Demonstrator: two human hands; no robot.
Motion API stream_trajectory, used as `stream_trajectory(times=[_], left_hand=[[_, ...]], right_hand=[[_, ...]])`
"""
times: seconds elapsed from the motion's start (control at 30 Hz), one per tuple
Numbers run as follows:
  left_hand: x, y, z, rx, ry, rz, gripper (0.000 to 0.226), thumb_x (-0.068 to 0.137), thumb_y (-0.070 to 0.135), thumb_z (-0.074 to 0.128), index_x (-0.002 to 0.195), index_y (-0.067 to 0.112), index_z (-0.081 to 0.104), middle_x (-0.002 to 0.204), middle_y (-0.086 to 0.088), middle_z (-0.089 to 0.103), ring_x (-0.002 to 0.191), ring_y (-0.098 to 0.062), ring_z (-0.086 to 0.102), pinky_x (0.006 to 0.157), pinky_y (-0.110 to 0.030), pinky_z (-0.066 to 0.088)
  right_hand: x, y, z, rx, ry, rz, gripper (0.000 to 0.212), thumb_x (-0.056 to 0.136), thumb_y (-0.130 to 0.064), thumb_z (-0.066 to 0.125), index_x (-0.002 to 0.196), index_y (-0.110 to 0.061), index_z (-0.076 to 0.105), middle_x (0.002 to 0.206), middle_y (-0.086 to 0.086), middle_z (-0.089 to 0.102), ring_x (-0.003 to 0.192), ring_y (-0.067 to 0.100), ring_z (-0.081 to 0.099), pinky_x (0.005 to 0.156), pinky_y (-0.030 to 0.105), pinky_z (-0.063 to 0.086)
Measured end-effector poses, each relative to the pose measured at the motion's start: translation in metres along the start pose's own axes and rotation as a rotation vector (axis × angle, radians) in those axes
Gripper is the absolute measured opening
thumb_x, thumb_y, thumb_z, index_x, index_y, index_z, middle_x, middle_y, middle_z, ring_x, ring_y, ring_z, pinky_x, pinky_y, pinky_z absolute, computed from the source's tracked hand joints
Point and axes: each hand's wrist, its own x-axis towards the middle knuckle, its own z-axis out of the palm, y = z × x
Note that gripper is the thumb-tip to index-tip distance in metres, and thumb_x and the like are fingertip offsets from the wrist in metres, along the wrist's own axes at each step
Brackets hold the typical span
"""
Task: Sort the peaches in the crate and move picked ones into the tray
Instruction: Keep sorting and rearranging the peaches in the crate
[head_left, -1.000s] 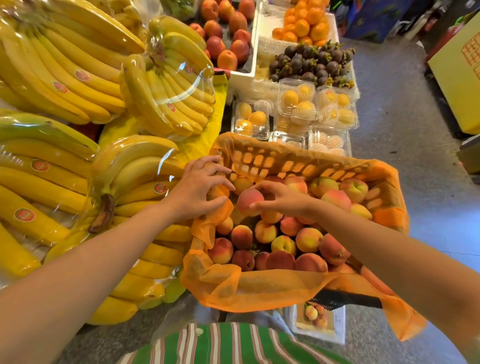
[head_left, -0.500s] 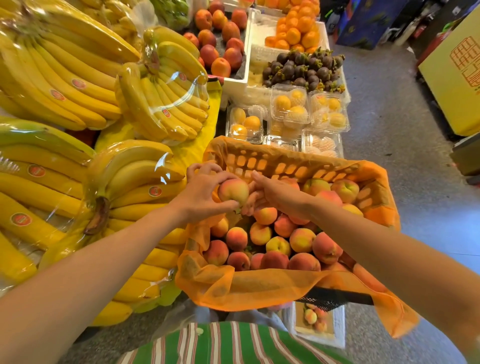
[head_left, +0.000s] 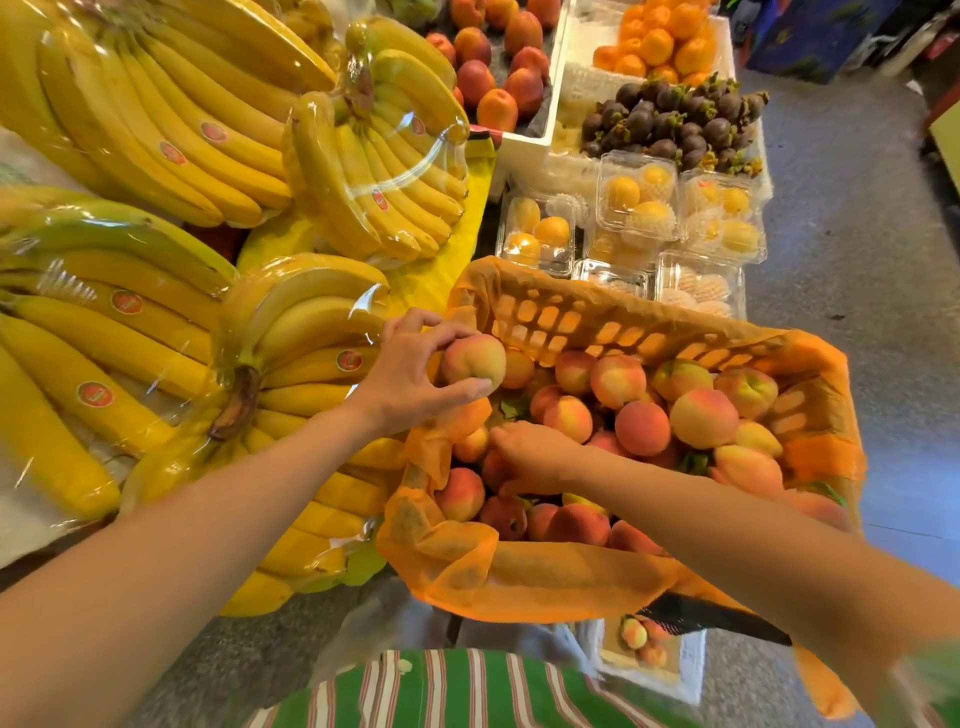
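Head view looks down on a fruit stall. Largest are the wrapped banana bunches (head_left: 156, 322) left of the left hand's fingers; each carries small red oval stickers (head_left: 95, 394), their writing too small to read. No other label is legible.

Next comes the crate (head_left: 597, 317), lined with orange mesh (head_left: 519, 577) and heaped with peaches (head_left: 704, 418); it lies under and to the right of both hands. Beyond the fingers stand clear clamshell boxes (head_left: 636, 195) of yellow fruit, dark mangosteens (head_left: 675, 122) and oranges (head_left: 660, 44).

A small white tray (head_left: 693, 670) sits low, nearer the body than the right hand, partly hidden under the crate's edge, with a few peaches in it.

The left hand (head_left: 410, 374) holds one peach (head_left: 474, 361) at the crate's near-left corner, above the rim. Its fingers (head_left: 447, 332) curl over the top and the thumb presses from below, pinching the fruit. The peach is nearly round, so no long axis shows; its crease faces the camera, running roughly up and down.

The right hand (head_left: 535, 452) lies palm down among the peaches, fingers pointing left towards the crate's corner; whether they grip anything I cannot tell.
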Motion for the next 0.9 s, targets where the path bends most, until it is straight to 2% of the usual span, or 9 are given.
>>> stream_trajectory(times=[0.13, 0.27, 0.33, 0.4, 0.47, 0.53, 0.67, 0.8, 0.9], left_hand=[[0.002, -0.002, 0.000, -0.023, -0.008, -0.018, 0.066, 0.059, 0.069, 0.058, 0.116, 0.034, 0.062, 0.113, -0.002, 0.046, 0.117, -0.025, 0.039, 0.096, -0.034, 0.035], [0.003, -0.004, 0.000, -0.049, -0.014, -0.017, 0.057, 0.060, 0.068, 0.059, 0.112, 0.042, 0.057, 0.112, -0.002, 0.046, 0.115, -0.025, 0.041, 0.096, -0.038, 0.040], [0.003, -0.004, 0.000, -0.052, -0.022, -0.010, 0.056, 0.061, 0.067, 0.060, 0.111, 0.043, 0.055, 0.112, -0.002, 0.046, 0.115, -0.024, 0.042, 0.096, -0.040, 0.042], [0.004, -0.004, -0.001, -0.066, -0.027, -0.005, 0.055, 0.062, 0.067, 0.060, 0.111, 0.043, 0.055, 0.112, -0.002, 0.046, 0.114, -0.023, 0.043, 0.095, -0.040, 0.043], [0.004, -0.002, -0.002, -0.089, -0.028, -0.002, 0.055, 0.062, 0.066, 0.059, 0.111, 0.043, 0.055, 0.112, -0.003, 0.047, 0.113, -0.023, 0.044, 0.095, -0.039, 0.043], [0.004, -0.001, -0.002, -0.104, -0.025, 0.001, 0.054, 0.062, 0.066, 0.059, 0.110, 0.044, 0.054, 0.112, -0.003, 0.046, 0.113, -0.023, 0.044, 0.095, -0.039, 0.044], [0.003, -0.002, -0.001, -0.114, -0.026, -0.001, 0.055, 0.062, 0.066, 0.060, 0.111, 0.042, 0.055, 0.112, -0.003, 0.046, 0.112, -0.023, 0.045, 0.094, -0.040, 0.044], [0.003, -0.002, -0.001, -0.107, -0.027, -0.010, 0.056, 0.062, 0.066, 0.060, 0.112, 0.041, 0.054, 0.113, -0.002, 0.045, 0.112, -0.021, 0.044, 0.093, -0.037, 0.045], [0.002, -0.002, 0.000, -0.109, -0.024, -0.011, 0.057, 0.062, 0.066, 0.060, 0.112, 0.040, 0.055, 0.113, -0.002, 0.044, 0.112, -0.021, 0.045, 0.092, -0.036, 0.045]], right_hand=[[0.008, 0.000, -0.002, -0.096, 0.108, 0.008, 0.057, 0.077, -0.041, 0.073, 0.116, -0.007, 0.048, 0.114, 0.013, 0.059, 0.103, 0.032, 0.058, 0.077, 0.039, 0.046], [0.009, 0.010, -0.008, -0.134, 0.176, 0.036, 0.062, 0.079, -0.039, 0.073, 0.123, -0.006, 0.044, 0.118, 0.013, 0.055, 0.107, 0.031, 0.055, 0.083, 0.038, 0.044], [0.007, 0.013, -0.010, -0.063, 0.218, -0.030, 0.060, 0.081, -0.042, 0.070, 0.123, -0.007, 0.046, 0.118, 0.012, 0.053, 0.106, 0.028, 0.052, 0.084, 0.038, 0.043], [0.004, 0.013, -0.012, 0.122, 0.260, -0.069, 0.050, 0.082, -0.045, 0.069, 0.115, -0.010, 0.055, 0.109, 0.008, 0.057, 0.099, 0.024, 0.054, 0.079, 0.035, 0.045], [0.002, 0.009, -0.012, 0.260, 0.223, -0.075, 0.042, 0.083, -0.047, 0.068, 0.105, -0.012, 0.061, 0.100, 0.003, 0.064, 0.090, 0.020, 0.060, 0.072, 0.034, 0.050], [0.002, 0.001, -0.006, 0.274, 0.134, -0.152, 0.044, 0.084, -0.046, 0.068, 0.113, -0.014, 0.061, 0.099, 0.003, 0.069, 0.087, 0.020, 0.064, 0.071, 0.036, 0.053], [0.009, -0.014, 0.007, 0.144, 0.062, -0.278, 0.058, 0.086, -0.042, 0.066, 0.136, -0.017, 0.048, 0.105, 0.010, 0.065, 0.087, 0.027, 0.062, 0.067, 0.034, 0.046], [0.020, -0.020, 0.013, -0.007, 0.040, -0.258, 0.071, 0.086, -0.050, 0.062, 0.143, -0.016, 0.038, 0.117, 0.011, 0.059, 0.094, 0.031, 0.061, 0.064, 0.037, 0.047], [0.019, -0.017, 0.015, -0.070, 0.055, -0.256, 0.066, 0.086, -0.051, 0.061, 0.141, -0.019, 0.043, 0.113, 0.008, 0.062, 0.097, 0.029, 0.062, 0.063, 0.033, 0.043]])
